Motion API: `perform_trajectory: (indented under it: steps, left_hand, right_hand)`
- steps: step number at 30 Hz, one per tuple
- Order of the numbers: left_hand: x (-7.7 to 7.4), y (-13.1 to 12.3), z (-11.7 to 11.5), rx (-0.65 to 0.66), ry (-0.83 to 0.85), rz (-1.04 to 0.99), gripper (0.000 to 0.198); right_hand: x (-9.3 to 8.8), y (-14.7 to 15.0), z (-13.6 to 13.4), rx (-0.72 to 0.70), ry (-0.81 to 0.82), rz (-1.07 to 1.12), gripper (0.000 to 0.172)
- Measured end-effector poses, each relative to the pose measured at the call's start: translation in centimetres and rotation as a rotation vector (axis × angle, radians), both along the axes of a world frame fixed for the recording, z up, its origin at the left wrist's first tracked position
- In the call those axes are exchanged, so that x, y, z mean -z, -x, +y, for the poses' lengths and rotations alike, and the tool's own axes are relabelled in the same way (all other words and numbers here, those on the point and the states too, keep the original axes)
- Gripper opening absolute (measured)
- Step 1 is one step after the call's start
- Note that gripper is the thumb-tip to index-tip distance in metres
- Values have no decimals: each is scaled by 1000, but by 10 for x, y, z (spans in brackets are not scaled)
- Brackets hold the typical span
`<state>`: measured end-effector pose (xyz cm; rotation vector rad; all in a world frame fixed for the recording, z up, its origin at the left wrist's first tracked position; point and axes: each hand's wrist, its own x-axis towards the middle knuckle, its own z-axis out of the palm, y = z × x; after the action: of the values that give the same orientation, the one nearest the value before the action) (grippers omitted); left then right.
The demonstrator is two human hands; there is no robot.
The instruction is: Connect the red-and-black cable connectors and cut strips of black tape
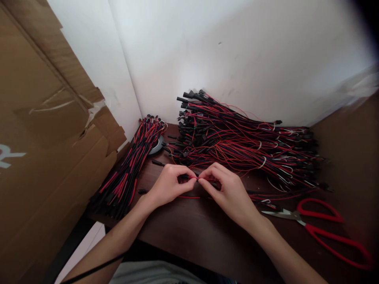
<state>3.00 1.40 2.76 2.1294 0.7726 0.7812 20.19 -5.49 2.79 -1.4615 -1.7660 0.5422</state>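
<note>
My left hand point(174, 180) and my right hand point(223, 183) meet over the table, fingertips nearly touching. Each pinches a thin red wire point(196, 178) between thumb and forefinger; the exact joint between the fingertips is too small to make out. Below the hands another red wire point(189, 197) lies on the tabletop, with a black connector point(142, 191) at the left. A second black connector point(158, 162) rests just behind my left hand. To the right, red-handled scissors point(296, 215) lie with their blades toward my right wrist.
Behind the hands lies a large heap of red and black wire bundles point(231, 146). Another wire bundle point(130, 165) lies at the left, beside a grey tape roll point(156, 146). Cardboard point(53, 150) stands at the left, and a white wall point(222, 59) rises behind the brown table point(177, 225).
</note>
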Motion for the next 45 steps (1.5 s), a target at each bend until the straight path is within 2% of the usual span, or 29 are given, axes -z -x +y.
perform_trajectory:
  steps: [9,17,21,25,31,34,38,41,45]
  left_hand:
    - [3,-1,-1,68,-110,41,11]
    - [-3,1,1,-28,-14,-1,13]
    - [-4,3,4,-30,31,16,16]
    - [-3,3,5,-30,211,-40,19]
    - [-5,2,5,41,632,-179,29]
    - [-7,2,4,106,712,-192,29]
    - [-5,0,2,108,608,-115,26]
    - [-1,-1,1,61,486,-76,22]
    - [2,0,1,39,420,-44,22]
  right_hand:
    - [2,-1,2,2,111,-8,6]
    - [4,-6,4,45,144,167,13]
    - [4,-6,5,69,164,210,16]
    - [2,-8,6,78,172,217,18]
    - [-8,-12,6,30,244,322,19]
    - [-8,-13,7,0,318,386,20]
    - [-2,-10,8,-23,332,411,19]
    - [2,-7,8,-29,273,402,18]
    - [-1,-9,7,-28,189,291,13]
